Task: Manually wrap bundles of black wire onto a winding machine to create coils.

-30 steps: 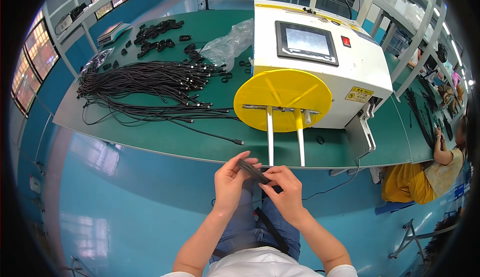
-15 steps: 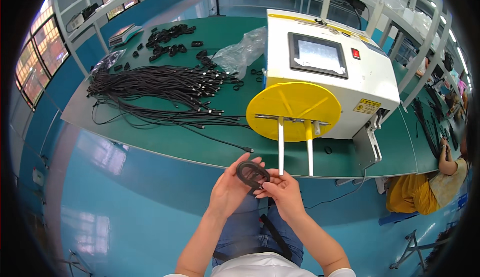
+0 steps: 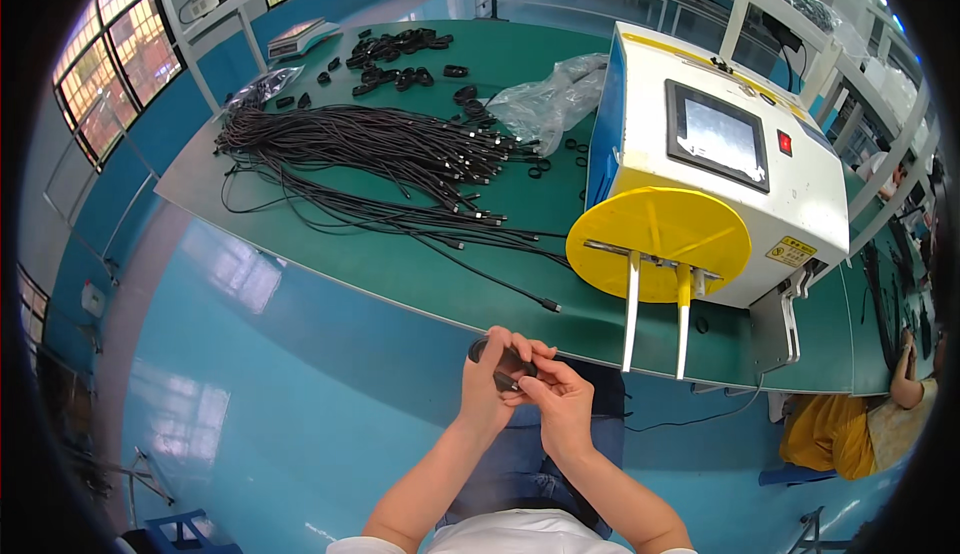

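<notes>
A small coil of black cable (image 3: 476,351) is held between my hands just off the front edge of the table. My left hand (image 3: 486,386) wraps round the coil's left side, its fingers curled over the top. My right hand (image 3: 562,401) pinches the lower right part of the coil, near a small shiny tip that looks like a plug. My fingers hide part of the loops. To the right of my hands, a yellow disc (image 3: 655,239) with two prongs sticks out from a white machine (image 3: 735,104).
A large bundle of loose black cables (image 3: 350,149) lies on the green table (image 3: 420,289), one plug end near the front edge. Behind it are several coiled cables (image 3: 395,49) and a clear plastic bag (image 3: 550,104). A co-worker in yellow (image 3: 830,434) sits at the far right.
My left fingers have closed over the coil, which faced up more openly before. My hands have dropped slightly, and the view has shifted so the table and machine appear farther right.
</notes>
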Demonstrator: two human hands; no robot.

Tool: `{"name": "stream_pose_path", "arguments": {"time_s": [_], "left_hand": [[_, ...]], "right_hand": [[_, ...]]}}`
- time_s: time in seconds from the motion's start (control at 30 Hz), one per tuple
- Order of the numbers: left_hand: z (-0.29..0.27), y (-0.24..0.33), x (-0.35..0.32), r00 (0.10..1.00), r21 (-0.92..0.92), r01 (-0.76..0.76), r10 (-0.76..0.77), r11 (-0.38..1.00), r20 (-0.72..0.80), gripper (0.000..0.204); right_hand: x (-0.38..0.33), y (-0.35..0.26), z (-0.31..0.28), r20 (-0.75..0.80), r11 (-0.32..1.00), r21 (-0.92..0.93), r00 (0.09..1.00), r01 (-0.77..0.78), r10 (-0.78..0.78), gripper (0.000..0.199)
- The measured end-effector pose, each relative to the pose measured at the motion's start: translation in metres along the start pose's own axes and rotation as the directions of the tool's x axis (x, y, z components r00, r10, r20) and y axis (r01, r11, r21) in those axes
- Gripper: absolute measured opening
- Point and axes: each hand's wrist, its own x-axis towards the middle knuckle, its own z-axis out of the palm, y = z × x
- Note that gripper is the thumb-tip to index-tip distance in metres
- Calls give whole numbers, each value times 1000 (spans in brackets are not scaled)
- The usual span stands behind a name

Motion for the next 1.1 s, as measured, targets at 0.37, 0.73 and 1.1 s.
{"name": "stream_pose_path", "arguments": {"time_s": [0.37,0.73,1.1], "left_hand": [[-7,28,19,990,219,82,-106,972,98,65],[-18,38,35,885,782,-163,440,602,-154,48],[-5,58,22,900,937,-346,302,58,313,58]], "right_hand": [[25,-22,10,120,908,316,961,-275,249,27],[31,-16,-20,-5,989,-77,992,-123,123,26],[90,-29,-9,399,888,2,815,-459,420,17]]}}
